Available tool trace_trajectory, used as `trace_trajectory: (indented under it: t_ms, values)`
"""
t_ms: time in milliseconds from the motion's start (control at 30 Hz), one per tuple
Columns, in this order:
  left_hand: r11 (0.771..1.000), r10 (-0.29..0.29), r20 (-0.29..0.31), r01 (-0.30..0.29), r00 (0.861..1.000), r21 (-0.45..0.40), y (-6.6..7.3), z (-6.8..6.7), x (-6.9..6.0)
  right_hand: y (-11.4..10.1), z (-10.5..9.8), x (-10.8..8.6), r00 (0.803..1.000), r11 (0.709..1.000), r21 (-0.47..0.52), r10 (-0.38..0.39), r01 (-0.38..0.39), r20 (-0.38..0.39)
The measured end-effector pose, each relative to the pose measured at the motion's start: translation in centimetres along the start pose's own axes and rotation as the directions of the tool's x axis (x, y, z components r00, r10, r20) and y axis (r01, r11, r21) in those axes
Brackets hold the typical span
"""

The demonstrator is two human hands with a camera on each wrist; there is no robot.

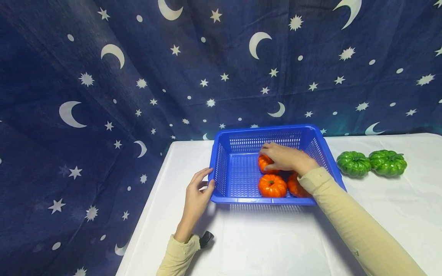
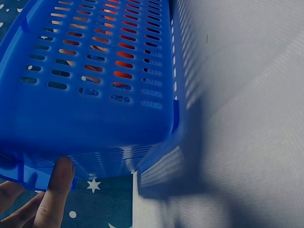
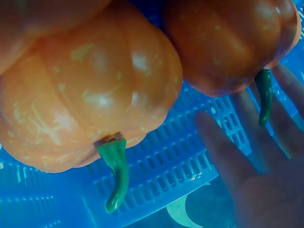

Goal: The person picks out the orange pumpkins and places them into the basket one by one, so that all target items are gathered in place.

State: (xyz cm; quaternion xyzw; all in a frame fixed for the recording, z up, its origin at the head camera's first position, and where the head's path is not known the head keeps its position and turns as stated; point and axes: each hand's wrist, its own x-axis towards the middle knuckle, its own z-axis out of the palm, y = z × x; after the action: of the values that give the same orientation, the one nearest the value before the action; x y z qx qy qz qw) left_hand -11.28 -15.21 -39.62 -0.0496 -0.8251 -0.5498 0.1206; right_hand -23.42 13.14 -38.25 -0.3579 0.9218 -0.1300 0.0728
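Observation:
A blue plastic basket [image 1: 238, 200] with slotted walls stands on the white table, holding several orange toy pumpkins. My right hand [image 1: 284, 157] reaches in from above and grips one orange pumpkin [image 1: 264, 163], its fingers and thumb around the sides. In the right wrist view that pumpkin [image 3: 232, 42] has a green stem pointing toward the palm. Just in front lies another orange pumpkin [image 1: 272, 186]; a third [image 1: 296, 186] is partly covered by my right wrist. My left hand [image 1: 197, 193] touches the basket's left rim, thumb [image 2: 57, 185] against its outside and fingers loosely bent.
Two green toy pumpkins, one [image 1: 353, 164] nearer the basket and one [image 1: 388, 163] farther right, sit on the table. A dark blue curtain [image 1: 221, 69] with moons and stars hangs behind and to the left. Something black [image 1: 206, 239] is at my left cuff.

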Motion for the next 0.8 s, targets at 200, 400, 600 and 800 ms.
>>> trace_trajectory:
  t_ms: [200, 400, 600, 800]
  values:
    - [1.000, 0.002, -0.004, -0.002, 1.000, 0.004, 0.0, 0.0, -0.2, 0.1, 0.2, -0.1, 1.000, 1.000, 0.014, 0.009, -0.009, 0.003]
    - [1.000, 0.009, -0.001, -0.009, 1.000, 0.012, 0.2, 0.0, -0.2, 0.0, 0.0, -0.4, 1.000, 1.000, 0.006, -0.005, 0.005, -0.016]
    - [0.998, 0.034, -0.013, -0.034, 0.999, 0.045, 0.4, 0.0, 0.1, -0.3, -0.7, -0.7, 1.000, 1.000, -0.010, 0.023, -0.023, -0.021]
    - [0.994, 0.108, -0.022, -0.107, 0.994, 0.025, -1.9, -0.1, 0.9, -0.3, -1.0, -1.2, 0.999, 0.999, -0.024, 0.032, -0.032, -0.028]
